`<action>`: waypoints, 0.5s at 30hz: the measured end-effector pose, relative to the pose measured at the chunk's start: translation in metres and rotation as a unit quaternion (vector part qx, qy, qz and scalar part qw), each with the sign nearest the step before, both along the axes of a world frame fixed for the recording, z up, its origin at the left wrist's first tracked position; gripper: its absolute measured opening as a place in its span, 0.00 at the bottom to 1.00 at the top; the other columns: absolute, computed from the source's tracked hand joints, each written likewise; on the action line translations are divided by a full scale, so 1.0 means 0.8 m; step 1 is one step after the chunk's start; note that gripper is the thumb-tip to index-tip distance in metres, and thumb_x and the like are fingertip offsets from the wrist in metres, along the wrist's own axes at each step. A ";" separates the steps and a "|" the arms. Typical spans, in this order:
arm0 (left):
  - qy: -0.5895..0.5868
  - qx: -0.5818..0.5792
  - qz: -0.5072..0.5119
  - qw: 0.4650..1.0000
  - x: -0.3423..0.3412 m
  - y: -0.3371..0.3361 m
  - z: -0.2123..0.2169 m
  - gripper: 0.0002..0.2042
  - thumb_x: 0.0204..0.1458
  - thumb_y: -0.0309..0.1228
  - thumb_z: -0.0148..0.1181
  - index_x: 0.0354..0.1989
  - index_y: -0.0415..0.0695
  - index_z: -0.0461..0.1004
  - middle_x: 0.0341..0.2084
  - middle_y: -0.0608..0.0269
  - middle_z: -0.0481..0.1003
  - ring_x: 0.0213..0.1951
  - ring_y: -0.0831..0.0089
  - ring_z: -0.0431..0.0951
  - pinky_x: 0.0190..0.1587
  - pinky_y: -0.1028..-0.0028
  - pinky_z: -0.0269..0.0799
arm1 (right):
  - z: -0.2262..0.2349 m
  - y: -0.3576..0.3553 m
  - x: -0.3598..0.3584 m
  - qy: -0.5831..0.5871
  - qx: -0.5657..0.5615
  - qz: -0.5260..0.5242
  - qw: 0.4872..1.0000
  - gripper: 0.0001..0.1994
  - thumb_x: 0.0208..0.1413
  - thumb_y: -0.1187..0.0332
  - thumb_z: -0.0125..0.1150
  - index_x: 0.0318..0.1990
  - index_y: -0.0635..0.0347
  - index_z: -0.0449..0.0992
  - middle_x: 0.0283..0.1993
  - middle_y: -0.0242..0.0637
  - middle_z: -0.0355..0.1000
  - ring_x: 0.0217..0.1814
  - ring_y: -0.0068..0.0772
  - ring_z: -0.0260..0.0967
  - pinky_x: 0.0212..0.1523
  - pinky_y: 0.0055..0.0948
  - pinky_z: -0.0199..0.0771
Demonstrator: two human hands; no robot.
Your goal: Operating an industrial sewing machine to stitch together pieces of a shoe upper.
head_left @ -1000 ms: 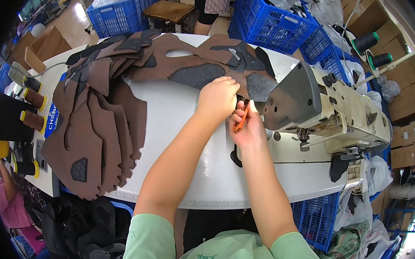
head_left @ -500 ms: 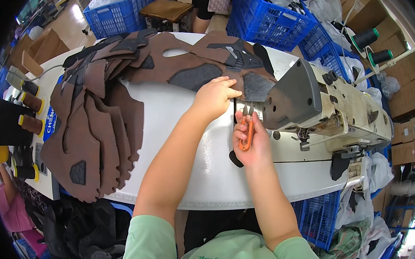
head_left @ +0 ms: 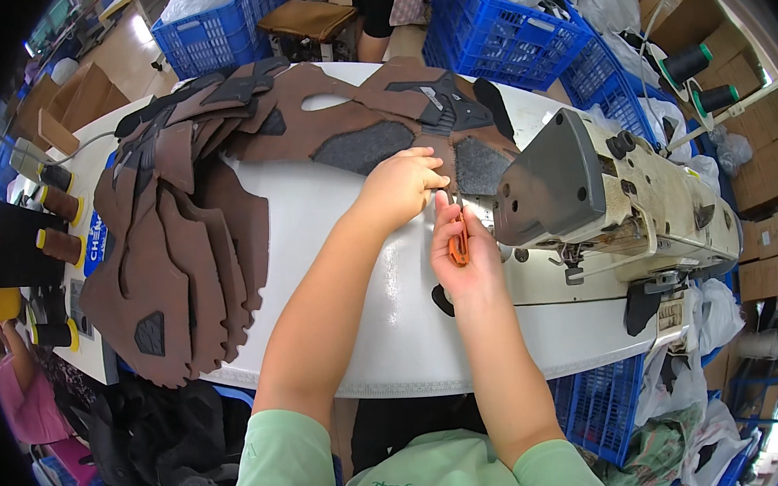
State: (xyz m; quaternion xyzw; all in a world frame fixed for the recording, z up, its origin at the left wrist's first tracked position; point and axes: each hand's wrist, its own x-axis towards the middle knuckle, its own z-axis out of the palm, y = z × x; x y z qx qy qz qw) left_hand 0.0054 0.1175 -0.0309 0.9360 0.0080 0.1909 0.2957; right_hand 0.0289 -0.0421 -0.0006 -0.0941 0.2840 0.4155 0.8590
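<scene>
My right hand (head_left: pixel 471 271) is closed round a pair of orange-handled thread snips (head_left: pixel 459 248), their dark blades pointing away from me at the near edge of a brown shoe-upper piece (head_left: pixel 306 139). Just left of the blades, my left hand (head_left: pixel 395 190) is closed on that edge, fingertips pressed together; what lies between them is partly hidden. Dark grey fuzzy patches (head_left: pixel 482 164) and black trim show on the piece. It runs left into a stack of similar brown pieces (head_left: pixel 170 281), overlapping and draped along the table.
The sewing machine head (head_left: pixel 550 183) stands close to the right of my right hand on the white table (head_left: pixel 360 338). Thread spools (head_left: pixel 60 203) line the left. Blue crates (head_left: pixel 505 38) stand beyond the table, and cartons (head_left: pixel 772 182) are stacked at far right.
The snips' blades have come together and moved slightly left, up to the piece's edge beside my left fingertips. My right fingers have tightened on the handles. My left hand has barely moved.
</scene>
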 end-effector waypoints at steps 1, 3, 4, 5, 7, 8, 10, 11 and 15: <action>0.006 -0.008 -0.003 1.000 0.001 0.001 0.000 0.17 0.41 0.22 0.59 0.42 0.47 0.83 0.51 0.58 0.77 0.60 0.61 0.68 0.59 0.65 0.67 | -0.001 0.001 0.001 -0.001 0.001 -0.001 1.000 0.14 0.69 0.65 0.42 0.51 0.69 0.64 0.51 0.49 0.71 0.37 0.27 0.75 0.28 0.18 0.81; 0.011 -0.014 -0.006 1.000 0.002 0.002 0.000 0.17 0.41 0.22 0.59 0.42 0.47 0.82 0.49 0.59 0.78 0.60 0.61 0.69 0.58 0.65 0.68 | -0.002 0.002 0.003 -0.001 -0.011 -0.021 1.000 0.14 0.69 0.65 0.42 0.51 0.69 0.64 0.51 0.49 0.71 0.36 0.26 0.75 0.27 0.18 0.81; 0.002 -0.008 -0.006 1.000 0.002 0.001 0.000 0.17 0.41 0.22 0.59 0.42 0.47 0.82 0.48 0.59 0.78 0.59 0.61 0.70 0.57 0.65 0.68 | -0.002 0.001 0.003 -0.002 -0.011 -0.022 1.000 0.14 0.69 0.65 0.42 0.51 0.69 0.64 0.51 0.49 0.71 0.36 0.26 0.75 0.27 0.18 0.81; -0.007 -0.001 -0.005 1.000 0.002 0.000 0.000 0.17 0.41 0.22 0.59 0.42 0.47 0.82 0.47 0.59 0.79 0.59 0.62 0.70 0.57 0.65 0.69 | -0.002 0.001 0.003 0.004 -0.010 -0.020 1.000 0.14 0.69 0.65 0.43 0.51 0.69 0.64 0.51 0.48 0.71 0.36 0.25 0.75 0.27 0.18 0.80; -0.003 -0.014 -0.006 1.000 0.001 0.000 0.001 0.17 0.40 0.21 0.58 0.42 0.45 0.82 0.47 0.58 0.78 0.58 0.61 0.71 0.57 0.65 0.68 | -0.003 0.001 0.002 0.009 -0.008 -0.021 1.000 0.13 0.69 0.66 0.43 0.51 0.69 0.64 0.51 0.48 0.71 0.36 0.25 0.75 0.27 0.18 0.80; 0.001 -0.027 -0.005 1.000 0.000 -0.001 0.001 0.18 0.39 0.20 0.57 0.41 0.43 0.82 0.47 0.57 0.78 0.58 0.60 0.71 0.58 0.65 0.68 | -0.005 0.000 0.001 0.005 -0.005 -0.012 1.000 0.13 0.69 0.66 0.43 0.51 0.69 0.64 0.51 0.47 0.71 0.36 0.25 0.75 0.26 0.17 0.79; -0.001 -0.022 -0.007 1.000 0.000 -0.001 0.002 0.18 0.39 0.20 0.57 0.41 0.43 0.82 0.47 0.56 0.78 0.58 0.60 0.71 0.58 0.66 0.68 | -0.006 0.000 0.001 0.001 -0.001 -0.006 1.000 0.14 0.69 0.66 0.43 0.51 0.69 0.64 0.51 0.47 0.72 0.35 0.24 0.74 0.25 0.17 0.79; -0.003 -0.019 -0.006 1.000 0.000 -0.002 0.002 0.18 0.39 0.20 0.57 0.41 0.43 0.82 0.48 0.56 0.78 0.59 0.60 0.71 0.58 0.66 0.68 | -0.006 0.000 0.001 0.003 0.001 -0.007 1.000 0.14 0.69 0.65 0.44 0.51 0.69 0.64 0.51 0.46 0.72 0.35 0.24 0.74 0.25 0.17 0.78; 0.001 -0.024 -0.004 1.000 0.000 -0.001 0.000 0.19 0.38 0.19 0.57 0.42 0.43 0.82 0.48 0.56 0.78 0.59 0.60 0.71 0.58 0.66 0.68 | -0.008 0.002 0.004 0.011 0.010 -0.009 1.000 0.15 0.69 0.65 0.44 0.52 0.70 0.64 0.50 0.45 0.72 0.34 0.23 0.74 0.25 0.18 0.78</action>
